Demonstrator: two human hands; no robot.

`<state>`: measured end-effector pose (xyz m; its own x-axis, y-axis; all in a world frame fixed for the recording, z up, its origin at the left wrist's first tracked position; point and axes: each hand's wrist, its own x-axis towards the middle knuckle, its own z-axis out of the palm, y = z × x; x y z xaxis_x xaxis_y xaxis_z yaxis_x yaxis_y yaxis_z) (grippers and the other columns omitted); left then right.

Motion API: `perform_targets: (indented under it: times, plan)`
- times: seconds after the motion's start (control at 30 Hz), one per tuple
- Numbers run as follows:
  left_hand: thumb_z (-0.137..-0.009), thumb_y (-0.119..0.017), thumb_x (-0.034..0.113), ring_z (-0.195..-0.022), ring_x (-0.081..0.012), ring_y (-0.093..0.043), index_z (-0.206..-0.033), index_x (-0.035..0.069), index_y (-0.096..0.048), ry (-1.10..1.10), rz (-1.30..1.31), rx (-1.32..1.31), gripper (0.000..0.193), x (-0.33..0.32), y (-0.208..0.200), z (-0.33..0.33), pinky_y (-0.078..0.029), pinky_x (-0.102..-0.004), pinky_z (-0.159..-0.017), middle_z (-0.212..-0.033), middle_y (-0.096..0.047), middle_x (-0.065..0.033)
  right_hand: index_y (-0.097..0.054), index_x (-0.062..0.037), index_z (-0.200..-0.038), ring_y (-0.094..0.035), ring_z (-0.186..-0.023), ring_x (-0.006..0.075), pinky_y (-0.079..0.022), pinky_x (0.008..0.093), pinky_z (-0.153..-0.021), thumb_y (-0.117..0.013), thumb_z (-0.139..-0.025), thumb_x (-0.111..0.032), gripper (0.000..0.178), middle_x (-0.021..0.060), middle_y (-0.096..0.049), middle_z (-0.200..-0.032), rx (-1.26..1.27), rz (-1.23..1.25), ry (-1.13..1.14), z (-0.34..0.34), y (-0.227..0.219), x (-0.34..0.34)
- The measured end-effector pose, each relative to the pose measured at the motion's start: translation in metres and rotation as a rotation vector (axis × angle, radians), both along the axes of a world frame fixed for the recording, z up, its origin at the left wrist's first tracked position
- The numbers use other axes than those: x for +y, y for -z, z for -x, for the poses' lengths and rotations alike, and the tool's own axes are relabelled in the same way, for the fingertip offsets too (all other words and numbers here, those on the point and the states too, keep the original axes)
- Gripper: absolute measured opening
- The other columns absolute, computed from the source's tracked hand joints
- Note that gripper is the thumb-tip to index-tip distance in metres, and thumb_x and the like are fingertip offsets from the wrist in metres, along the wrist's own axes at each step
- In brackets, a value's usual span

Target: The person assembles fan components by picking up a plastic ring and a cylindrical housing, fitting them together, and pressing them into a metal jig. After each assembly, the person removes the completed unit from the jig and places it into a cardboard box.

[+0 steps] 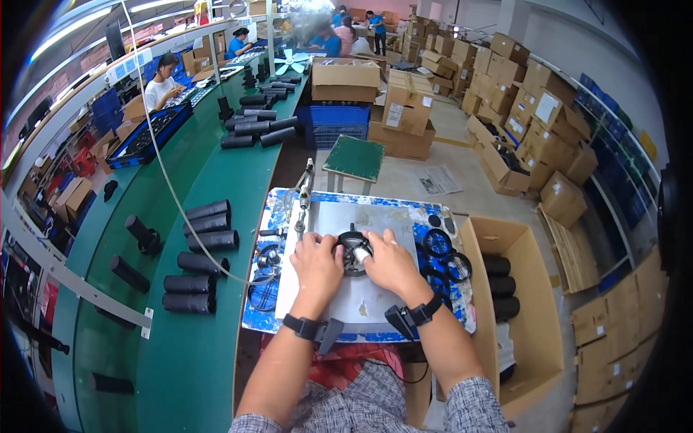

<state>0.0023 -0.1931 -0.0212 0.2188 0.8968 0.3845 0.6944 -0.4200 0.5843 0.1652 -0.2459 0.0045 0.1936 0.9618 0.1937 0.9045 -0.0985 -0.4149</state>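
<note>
Over a metal plate (393,216), a round black part (353,236) with a rim and spokes sits between my two hands. My left hand (315,265) grips its left side, fingers curled. On the opposite side my right hand (393,265) holds the rim with bent fingers; a small whitish patch shows by its fingertips, too small to name. Just beyond my left hand stands a metal clamp-like fixture (304,198) with a thin hose. Several loose black rings (460,267) lie right of the plate. Wristbands with black devices are on both my wrists.
The worn blue-and-white table (253,320) carries the plate. At left, a green bench (216,169) holds several black cylinders (189,302). An open cardboard box (538,332) with black cylinders stands at right. Ahead is a green stool (354,156). Other people work along the bench.
</note>
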Motion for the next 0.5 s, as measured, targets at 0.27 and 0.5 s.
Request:
perform_targets:
  times: [0.27, 0.5]
  plan:
    - [-0.098, -0.069, 0.014, -0.101, -0.0267, -0.063, -0.112, 0.006, -0.074, 0.153, -0.249, -0.264, 0.017, 0.048, 0.0, 0.092, -0.049, -0.0363, -0.088, -0.106, -0.063, -0.0105, -0.057, 0.003, -0.138, -0.07, -0.107, 0.0464, -0.058, 0.0478, -0.095, -0.086, -0.071, -0.052, 0.092, 0.0262, -0.057, -0.128, -0.042, 0.176, 0.02, 0.01, -0.019, -0.004]
    - [-0.108, -0.061, 0.038, -0.087, -0.0228, -0.065, -0.126, -0.004, -0.064, 0.017, 0.847, -0.94, 0.046, 0.15, 0.084, 0.162, -0.052, -0.0339, -0.081, -0.104, -0.067, -0.0098, -0.055, 0.0053, -0.142, -0.07, -0.108, 0.0462, -0.057, 0.0484, -0.095, -0.089, -0.068, -0.056, 0.102, 0.0252, -0.057, -0.128, -0.052, 0.248, -0.098, 0.004, -0.032, 0.008]
